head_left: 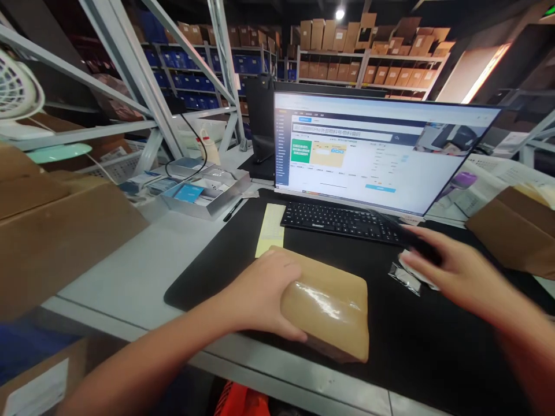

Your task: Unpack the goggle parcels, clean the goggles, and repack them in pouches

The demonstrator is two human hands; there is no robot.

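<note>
My left hand (271, 294) is wrapped around the left end of a small brown cardboard box (338, 306). Shiny clear tape covers part of the box's top, and it lies on a black desk mat (416, 341). In my right hand (459, 266) is a black-handled tool (427, 248), blurred by motion, its thin dark end reaching left over the keyboard (342, 222). The tool's exact kind cannot be made out. Below that hand, small clear plastic packets (407, 277) rest on the mat. A yellow paper slip (271, 228) lies just behind the box.
A lit monitor (359, 156) stands behind the keyboard. On the left are an open grey tray (208, 190) of small items, a black pen (233, 210) and a large carton (65, 231). Another open carton (515, 231) sits at the right. Metal frame bars (130, 69) rise at the left.
</note>
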